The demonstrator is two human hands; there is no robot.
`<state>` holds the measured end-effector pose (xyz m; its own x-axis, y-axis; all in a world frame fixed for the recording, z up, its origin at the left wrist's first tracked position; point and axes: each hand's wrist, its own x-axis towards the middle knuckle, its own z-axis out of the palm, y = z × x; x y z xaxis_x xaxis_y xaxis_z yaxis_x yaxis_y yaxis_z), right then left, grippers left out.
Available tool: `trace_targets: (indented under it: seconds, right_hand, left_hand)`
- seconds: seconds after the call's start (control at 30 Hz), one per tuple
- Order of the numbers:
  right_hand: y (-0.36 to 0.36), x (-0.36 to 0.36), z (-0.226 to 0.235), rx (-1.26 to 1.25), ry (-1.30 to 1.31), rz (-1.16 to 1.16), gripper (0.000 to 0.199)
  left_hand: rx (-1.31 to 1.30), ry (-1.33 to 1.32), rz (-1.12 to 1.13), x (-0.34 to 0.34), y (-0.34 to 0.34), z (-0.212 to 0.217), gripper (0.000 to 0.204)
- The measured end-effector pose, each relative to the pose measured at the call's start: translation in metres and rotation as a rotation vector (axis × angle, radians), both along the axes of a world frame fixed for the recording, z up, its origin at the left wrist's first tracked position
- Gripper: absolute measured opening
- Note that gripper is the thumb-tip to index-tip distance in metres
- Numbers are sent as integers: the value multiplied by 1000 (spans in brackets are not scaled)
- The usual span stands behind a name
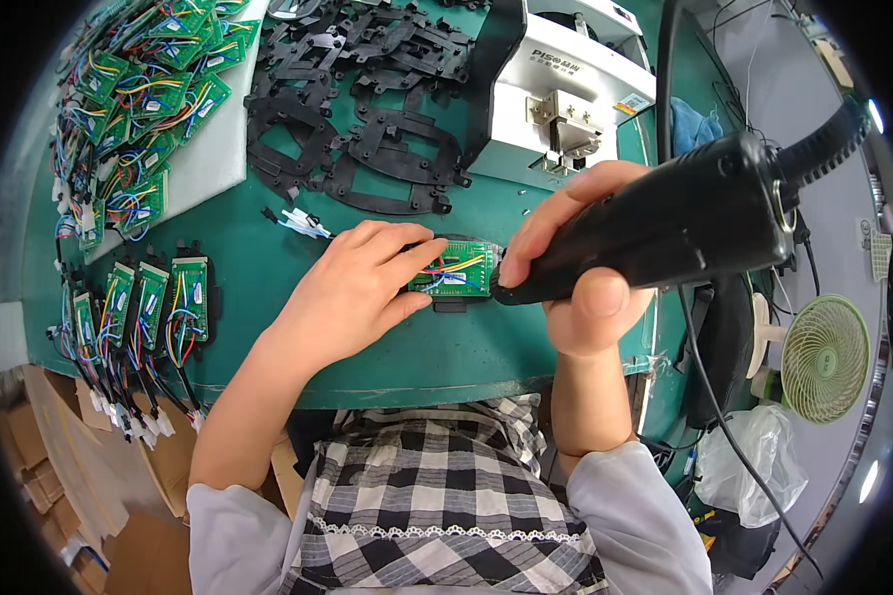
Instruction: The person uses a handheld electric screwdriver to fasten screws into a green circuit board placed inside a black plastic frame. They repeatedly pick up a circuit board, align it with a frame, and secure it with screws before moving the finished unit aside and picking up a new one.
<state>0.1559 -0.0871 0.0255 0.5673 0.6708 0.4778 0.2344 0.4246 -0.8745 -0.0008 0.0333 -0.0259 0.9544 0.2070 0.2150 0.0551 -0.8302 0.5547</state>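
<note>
A green circuit board point(474, 284) with coloured wires lies on a black plastic piece at the middle of the table. My left hand point(352, 283) holds the board's left part, its fingers on the upper side and its thumb at the lower edge. My right hand point(595, 297) is closed around a black electric screwdriver point(655, 223), which lies slanted with its narrow end at the board's right edge. The screwdriver's tip and any screw under it are hidden. White connectors point(305, 223) stick out beyond my left hand.
Black plastic frames point(397, 149) are piled at the back. Wired boards point(149, 89) heap on white foam at the far left, and several finished-looking boards point(189, 297) line the left edge. A white machine point(556, 99) stands at the back right. A green fan point(826, 357) is at the right.
</note>
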Motion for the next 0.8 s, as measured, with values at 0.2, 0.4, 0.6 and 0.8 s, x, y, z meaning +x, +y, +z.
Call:
trace_targets:
  seconds: [0.2, 0.4, 0.6, 0.8]
  right_hand:
    - [1, 5, -2, -6, -33, 10, 73]
    - [7, 57, 45, 204, -98, -289, 60]
    - [34, 78, 61, 306, -339, -439, 61]
    - [42, 60, 56, 148, -259, -488, 59]
  left_hand:
    - [-49, 17, -3, 2, 1, 0, 56]
    - [-131, -40, 150, 1, -6, -1, 52]
    - [98, -40, 177, 4, -4, -2, 49]
    - [79, -111, 159, 1, -4, -9, 40]
